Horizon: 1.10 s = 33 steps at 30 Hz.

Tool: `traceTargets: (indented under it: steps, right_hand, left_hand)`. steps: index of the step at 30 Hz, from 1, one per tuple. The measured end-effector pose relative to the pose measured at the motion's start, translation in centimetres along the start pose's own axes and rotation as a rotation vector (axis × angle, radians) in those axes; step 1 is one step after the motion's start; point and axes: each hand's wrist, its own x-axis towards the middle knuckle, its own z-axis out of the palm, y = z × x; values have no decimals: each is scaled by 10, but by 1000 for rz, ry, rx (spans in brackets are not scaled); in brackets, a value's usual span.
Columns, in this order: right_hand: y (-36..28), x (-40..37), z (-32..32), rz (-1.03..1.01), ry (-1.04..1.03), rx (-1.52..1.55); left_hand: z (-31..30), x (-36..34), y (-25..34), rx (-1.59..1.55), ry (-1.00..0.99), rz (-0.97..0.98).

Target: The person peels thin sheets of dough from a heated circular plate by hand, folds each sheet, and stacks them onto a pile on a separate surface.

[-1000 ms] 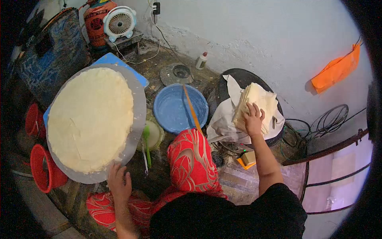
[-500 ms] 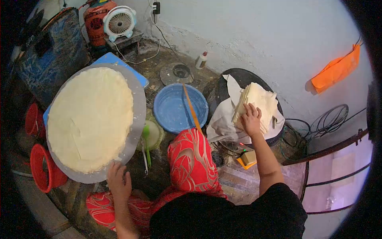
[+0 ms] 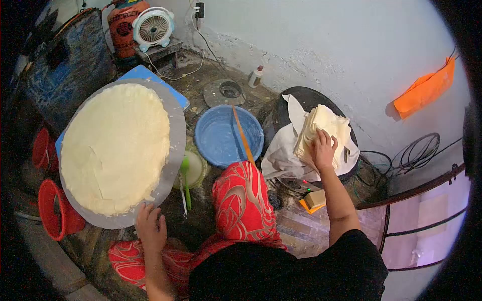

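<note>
A large pale round sheet of dough [image 3: 118, 145] covers most of a grey round griddle [image 3: 173, 138] on the left. My left hand [image 3: 151, 228] is at the griddle's near edge, fingers apart and holding nothing, fingertips right by the rim. On the right, my right hand [image 3: 324, 149] lies with loosely spread fingers on top of a stack of thin pale sheets [image 3: 321, 122]. Under the stack a white cloth [image 3: 281, 158] drapes over a dark round surface [image 3: 301, 94].
Between the two sides stands a blue basin [image 3: 213, 135] with a wooden stick [image 3: 240, 131] across it. A green-handled tool [image 3: 186, 175] rests by a small tub [image 3: 198, 170]. Red buckets [image 3: 75, 223] stand at left; a fan [image 3: 153, 28] and gas cylinder [image 3: 120, 30] are behind.
My right hand has shifted slightly to the right over the stack of sheets. My left hand stays at the griddle's edge.
</note>
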Motion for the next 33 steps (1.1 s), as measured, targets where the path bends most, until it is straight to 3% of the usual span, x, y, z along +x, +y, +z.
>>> traceTargets:
  steps: [3, 5, 9, 19, 22, 25, 30, 33]
  right_hand:
    - [-7, 0, -6, 19, -20, -5]
    - [-14, 0, -13, -47, -178, 101]
    - [-25, 3, -27, 45, -191, 164]
    - [-11, -1, 2, -74, -104, 61]
    - [-12, 0, 1, 26, -60, -37]
    - [-14, -3, 2, -8, 4, -67]
    - [-22, -1, -14, -37, -289, 72]
    - [-27, 1, -27, -8, -273, 123]
  left_hand:
    - [0, -1, 0, 0, 7, 3]
    - [0, 0, 1, -8, 10, 12]
    - [-1, 0, -2, -37, 3, 23]
    - [-2, 3, 3, -24, -22, -2]
    - [0, 2, 1, -19, -8, 0]
    - [0, 0, 2, -9, -3, 3]
    - [2, 0, 2, 19, 4, 22]
    - [0, 0, 1, 18, -15, 3]
